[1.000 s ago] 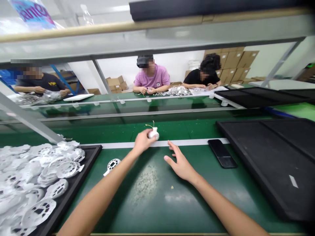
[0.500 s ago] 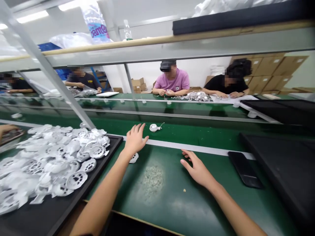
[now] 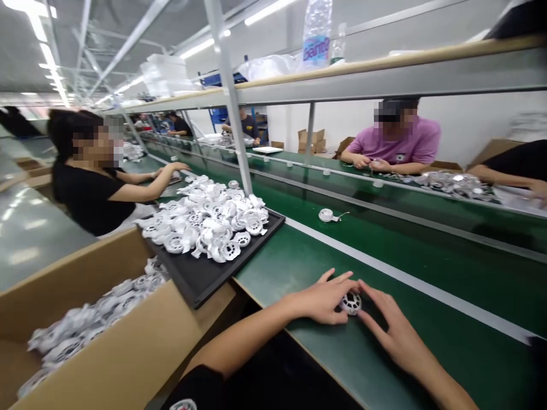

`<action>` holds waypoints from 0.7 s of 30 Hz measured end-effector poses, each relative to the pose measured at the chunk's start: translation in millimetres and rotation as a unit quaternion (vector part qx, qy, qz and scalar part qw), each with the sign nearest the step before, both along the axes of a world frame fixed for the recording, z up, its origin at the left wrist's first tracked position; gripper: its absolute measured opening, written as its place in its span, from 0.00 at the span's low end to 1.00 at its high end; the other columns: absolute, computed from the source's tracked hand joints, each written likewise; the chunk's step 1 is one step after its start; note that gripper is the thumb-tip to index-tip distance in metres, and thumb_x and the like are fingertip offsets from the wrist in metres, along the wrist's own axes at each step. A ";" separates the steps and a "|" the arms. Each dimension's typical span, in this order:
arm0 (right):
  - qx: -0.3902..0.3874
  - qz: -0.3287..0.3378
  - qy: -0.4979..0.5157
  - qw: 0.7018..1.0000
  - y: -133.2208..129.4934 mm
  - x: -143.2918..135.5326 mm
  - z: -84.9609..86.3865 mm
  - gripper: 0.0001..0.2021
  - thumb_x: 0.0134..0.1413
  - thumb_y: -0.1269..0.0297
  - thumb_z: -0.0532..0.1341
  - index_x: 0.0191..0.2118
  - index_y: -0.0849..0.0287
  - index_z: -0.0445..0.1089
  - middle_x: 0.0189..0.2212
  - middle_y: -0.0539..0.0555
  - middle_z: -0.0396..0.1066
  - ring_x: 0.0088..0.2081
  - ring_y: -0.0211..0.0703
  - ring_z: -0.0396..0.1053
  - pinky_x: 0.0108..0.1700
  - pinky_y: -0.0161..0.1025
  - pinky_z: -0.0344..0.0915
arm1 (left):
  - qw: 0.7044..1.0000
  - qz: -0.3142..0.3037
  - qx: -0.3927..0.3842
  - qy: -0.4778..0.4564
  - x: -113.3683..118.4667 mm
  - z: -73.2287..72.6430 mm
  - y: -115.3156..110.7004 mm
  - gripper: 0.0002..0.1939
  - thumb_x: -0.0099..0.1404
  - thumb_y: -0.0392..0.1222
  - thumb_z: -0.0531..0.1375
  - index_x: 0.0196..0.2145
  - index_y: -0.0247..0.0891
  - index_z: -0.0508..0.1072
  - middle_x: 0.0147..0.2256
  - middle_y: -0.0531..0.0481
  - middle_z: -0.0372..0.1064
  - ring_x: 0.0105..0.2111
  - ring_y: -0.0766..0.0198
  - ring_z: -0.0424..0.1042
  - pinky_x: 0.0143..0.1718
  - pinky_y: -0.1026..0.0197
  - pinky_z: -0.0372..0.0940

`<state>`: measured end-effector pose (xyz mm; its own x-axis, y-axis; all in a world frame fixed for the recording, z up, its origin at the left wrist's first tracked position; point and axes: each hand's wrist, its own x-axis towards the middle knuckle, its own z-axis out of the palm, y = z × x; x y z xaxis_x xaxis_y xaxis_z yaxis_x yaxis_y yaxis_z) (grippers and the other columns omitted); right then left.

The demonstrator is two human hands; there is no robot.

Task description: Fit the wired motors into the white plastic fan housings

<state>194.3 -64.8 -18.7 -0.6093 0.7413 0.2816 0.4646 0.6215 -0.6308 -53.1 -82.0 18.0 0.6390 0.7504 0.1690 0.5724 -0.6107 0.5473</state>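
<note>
On the green work surface, a round white plastic housing (image 3: 351, 304) with slotted openings lies between my hands. My left hand (image 3: 327, 297) grips its left side, thumb low and fingers curving over the top edge. From the right, my right hand (image 3: 387, 324) has its thumb and forefinger at the rim, so both hands are closed about the part. A similar white round part with a thin wire (image 3: 327, 215) rests farther off on the green belt.
A black tray (image 3: 200, 285) heaped with white housings (image 3: 213, 222) stands left. Below it, a cardboard box (image 3: 141, 341) holds more. A co-worker (image 3: 89, 188) sits at left; another in a pink shirt (image 3: 401, 145) works across the line. A metal post (image 3: 235, 114) rises behind the tray.
My view has swung left, bringing the cardboard box and left co-worker into sight. My hands, apart and empty before, have come together on the white housing, which is now nearer me.
</note>
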 end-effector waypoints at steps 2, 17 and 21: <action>-0.002 -0.021 -0.010 1.000 1.4 1.3 -2.9 0.31 0.70 0.51 0.58 0.74 0.38 0.50 0.68 0.59 0.62 0.68 0.62 0.61 0.66 0.68 0.63 | 0.999 -0.012 0.009 0.031 -6.4 1.9 2.4 0.39 0.69 0.41 0.58 0.73 0.37 0.50 0.72 0.42 0.54 0.77 0.52 0.37 0.75 0.38 0.31; -0.119 -0.008 -0.051 0.992 -13.6 -9.5 18.3 0.28 0.71 0.43 0.54 0.71 0.39 0.56 0.68 0.54 0.62 0.66 0.53 0.65 0.65 0.52 0.66 | 0.955 0.183 0.153 0.175 -159.1 25.0 69.0 0.21 0.69 0.29 0.56 0.56 0.40 0.75 0.58 0.40 0.70 0.59 0.49 0.68 0.65 0.42 0.55; -0.119 -0.001 -0.036 0.992 -16.5 -12.2 27.3 0.27 0.72 0.46 0.54 0.72 0.42 0.55 0.68 0.56 0.61 0.65 0.51 0.65 0.66 0.51 0.65 | 0.971 0.157 0.124 0.128 -164.9 26.3 73.1 0.18 0.67 0.32 0.61 0.54 0.40 0.76 0.54 0.40 0.70 0.55 0.49 0.70 0.60 0.48 0.64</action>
